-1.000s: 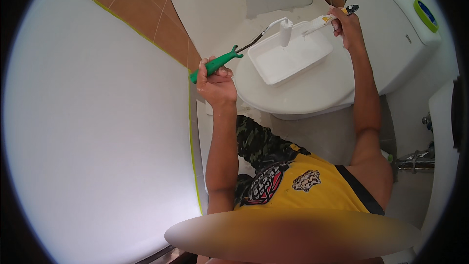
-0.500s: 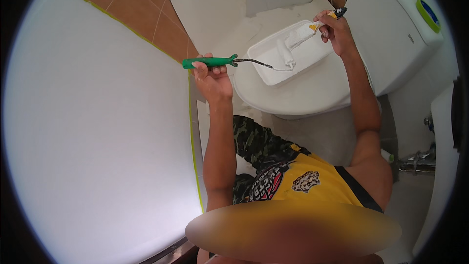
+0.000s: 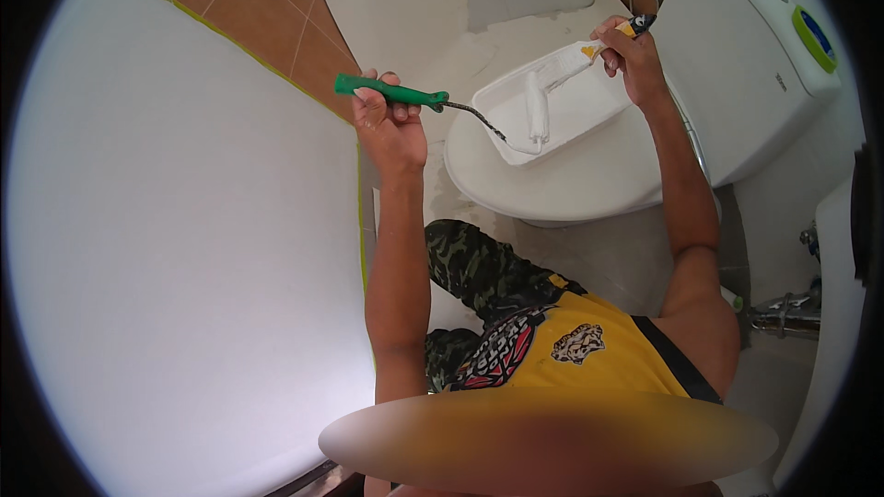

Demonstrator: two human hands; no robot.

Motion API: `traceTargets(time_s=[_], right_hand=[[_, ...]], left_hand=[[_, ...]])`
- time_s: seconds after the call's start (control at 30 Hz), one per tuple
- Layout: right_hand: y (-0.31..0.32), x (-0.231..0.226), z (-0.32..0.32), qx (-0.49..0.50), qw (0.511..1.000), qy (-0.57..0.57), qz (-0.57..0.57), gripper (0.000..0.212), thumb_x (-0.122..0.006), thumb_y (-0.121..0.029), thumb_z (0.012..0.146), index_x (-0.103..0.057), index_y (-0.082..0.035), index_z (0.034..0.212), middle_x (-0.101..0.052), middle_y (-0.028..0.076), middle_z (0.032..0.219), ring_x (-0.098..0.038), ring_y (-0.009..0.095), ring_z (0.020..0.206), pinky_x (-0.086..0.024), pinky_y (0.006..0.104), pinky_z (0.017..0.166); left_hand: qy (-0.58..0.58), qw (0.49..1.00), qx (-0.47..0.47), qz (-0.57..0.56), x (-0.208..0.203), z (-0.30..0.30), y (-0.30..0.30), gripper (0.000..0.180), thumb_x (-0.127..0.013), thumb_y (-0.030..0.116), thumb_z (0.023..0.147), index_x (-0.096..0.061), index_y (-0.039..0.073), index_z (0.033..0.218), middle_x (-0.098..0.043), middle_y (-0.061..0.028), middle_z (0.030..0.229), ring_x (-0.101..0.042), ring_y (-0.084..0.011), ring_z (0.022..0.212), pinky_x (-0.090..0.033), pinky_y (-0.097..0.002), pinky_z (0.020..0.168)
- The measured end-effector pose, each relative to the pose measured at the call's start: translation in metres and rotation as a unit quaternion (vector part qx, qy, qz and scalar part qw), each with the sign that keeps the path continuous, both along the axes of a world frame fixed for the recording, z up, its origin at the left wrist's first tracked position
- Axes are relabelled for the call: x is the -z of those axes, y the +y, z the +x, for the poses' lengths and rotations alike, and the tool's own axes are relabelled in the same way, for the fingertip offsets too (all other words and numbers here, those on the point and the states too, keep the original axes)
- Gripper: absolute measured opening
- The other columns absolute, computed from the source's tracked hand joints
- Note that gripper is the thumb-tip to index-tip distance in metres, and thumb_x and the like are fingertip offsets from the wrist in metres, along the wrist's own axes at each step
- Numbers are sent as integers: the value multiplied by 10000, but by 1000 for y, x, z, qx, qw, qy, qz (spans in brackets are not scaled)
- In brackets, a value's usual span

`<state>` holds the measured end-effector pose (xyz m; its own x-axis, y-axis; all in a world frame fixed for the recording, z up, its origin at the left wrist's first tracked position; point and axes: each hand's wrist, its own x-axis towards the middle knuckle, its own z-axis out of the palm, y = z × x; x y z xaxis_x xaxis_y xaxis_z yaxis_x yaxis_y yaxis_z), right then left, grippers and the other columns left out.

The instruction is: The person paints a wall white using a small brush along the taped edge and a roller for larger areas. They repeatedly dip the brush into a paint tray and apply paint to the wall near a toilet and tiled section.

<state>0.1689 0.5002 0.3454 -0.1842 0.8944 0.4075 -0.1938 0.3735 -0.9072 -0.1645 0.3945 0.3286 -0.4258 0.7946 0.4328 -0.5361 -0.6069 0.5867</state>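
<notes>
My left hand (image 3: 389, 120) is closed round the green handle of a small paint roller (image 3: 537, 110). Its thin bent wire reaches to the right, and the white-coated roller sleeve is over the near left part of a white paint tray (image 3: 504, 149). In my right hand (image 3: 630, 62) is a paintbrush (image 3: 573, 59) with a black and yellow handle end. White paint covers its lower part, and its tip meets the upper end of the roller sleeve. The tray rests tilted across the closed toilet lid (image 3: 488, 179).
The toilet tank (image 3: 737, 64) stands at right with a green-rimmed object (image 3: 813, 37) on top. A white wall (image 3: 184, 221) edged with yellow-green tape fills the left, beside brown tiles (image 3: 262, 14). Metal pipe fittings (image 3: 787, 315) and a basin edge are at far right.
My left hand has moved slightly up and left, tilting the roller handle. The roller sleeve has shifted a little left and stands more upright in the picture. My right hand stays nearly still.
</notes>
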Motion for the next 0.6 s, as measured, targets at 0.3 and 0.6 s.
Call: traceTargets(time_s=[0.3, 0.6], right_hand=[[38, 4, 1, 62, 985, 27, -158, 276, -690, -362, 914, -616, -120, 802, -406, -62, 548, -348, 45, 465, -293, 254, 434], [49, -8, 3, 48, 988, -20, -147, 306, -682, -384, 918, -602, -121, 785, -414, -56, 544, -344, 59, 465, -287, 264, 437]], left_hand=[[14, 995, 86, 48, -2, -6, 1, 445, -678, 388, 990, -479, 131, 1295, -625, -45, 987, -473, -85, 644, -460, -258, 642], [6, 987, 137, 82, 0, -14, 1, 410, -718, 307, 964, -514, 166, 1290, -632, -32, 991, -494, -93, 675, -464, -263, 666]])
